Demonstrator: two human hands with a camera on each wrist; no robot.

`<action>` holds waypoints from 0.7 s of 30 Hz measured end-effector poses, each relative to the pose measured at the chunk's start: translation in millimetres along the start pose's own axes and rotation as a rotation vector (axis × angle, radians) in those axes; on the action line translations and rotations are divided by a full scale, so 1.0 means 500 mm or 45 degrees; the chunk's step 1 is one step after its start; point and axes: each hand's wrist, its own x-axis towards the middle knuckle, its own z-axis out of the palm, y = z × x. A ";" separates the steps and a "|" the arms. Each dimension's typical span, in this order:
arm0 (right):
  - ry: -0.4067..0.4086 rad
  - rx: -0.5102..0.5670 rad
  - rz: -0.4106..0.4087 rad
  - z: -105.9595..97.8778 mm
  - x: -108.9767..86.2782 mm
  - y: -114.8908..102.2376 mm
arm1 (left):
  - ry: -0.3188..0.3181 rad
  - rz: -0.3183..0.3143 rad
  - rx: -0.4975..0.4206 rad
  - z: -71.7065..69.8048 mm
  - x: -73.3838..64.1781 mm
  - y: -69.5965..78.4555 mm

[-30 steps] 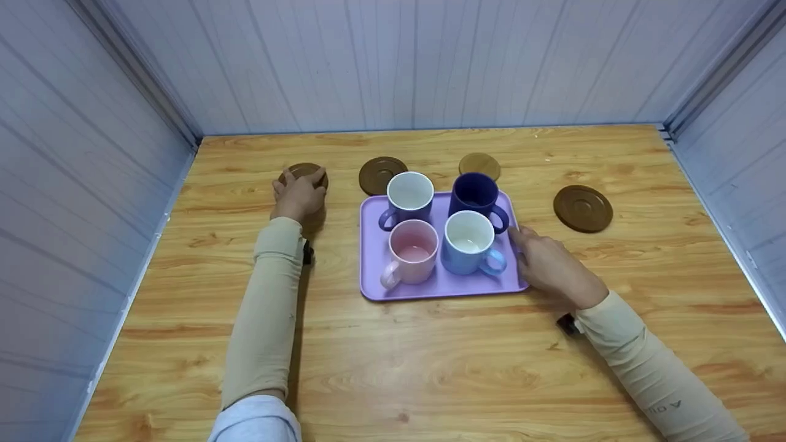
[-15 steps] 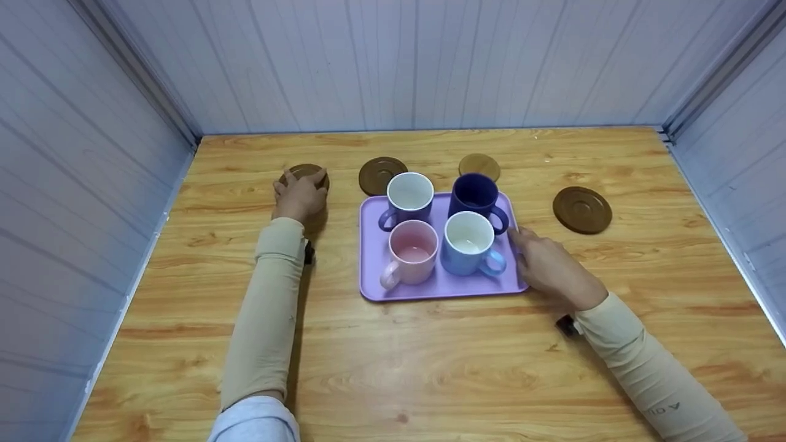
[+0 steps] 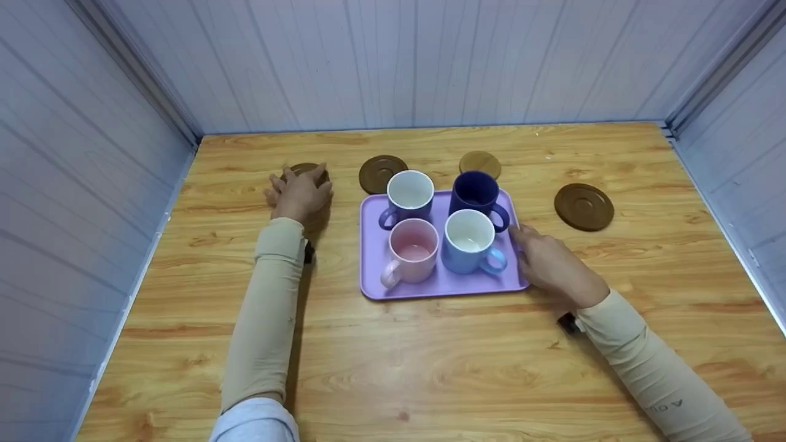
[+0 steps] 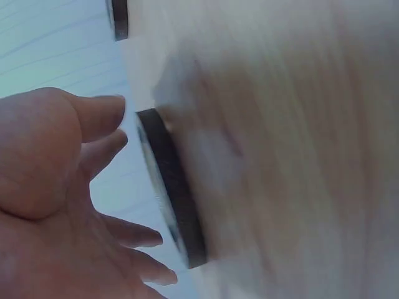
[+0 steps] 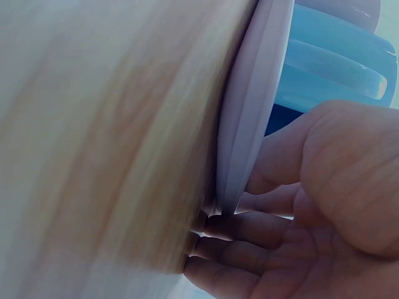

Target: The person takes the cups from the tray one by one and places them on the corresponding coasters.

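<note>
Over the brown round coaster [image 4: 173, 190] at the far left, my left hand [image 3: 299, 195] holds its fingers spread. In the left wrist view a gap shows between the fingers and the coaster's rim. At the right end of the purple tray [image 3: 370, 258], my right hand [image 3: 552, 265] grips the edge. Its thumb lies over the rim and its curled fingers are at the tray's underside. The tray bears a pink mug [image 3: 414, 252], a light blue mug [image 3: 465, 242], a navy mug [image 3: 474, 190] and a dark mug with a white inside [image 3: 410, 191].
Behind the tray lie a second brown coaster [image 3: 382, 174] and a lighter wooden coaster [image 3: 480, 164]. Another brown coaster [image 3: 583, 207] is to the right, past my right hand. Panel walls [image 3: 414, 67] border the wooden table [image 3: 368, 368] at the back and both sides.
My left hand's fingers have spread wider and come off the left coaster, which stays in place. The right hand, tray and mugs have not visibly moved.
</note>
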 end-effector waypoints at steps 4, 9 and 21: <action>-0.011 0.010 0.016 0.000 0.001 0.001 | 0.127 0.033 -0.003 -0.016 -0.011 0.016; -0.056 0.019 0.049 -0.001 0.002 0.003 | 0.303 0.035 -0.041 -0.043 -0.041 0.053; -0.074 0.019 0.058 -0.004 0.003 0.004 | 0.539 0.311 -0.108 -0.060 -0.163 0.111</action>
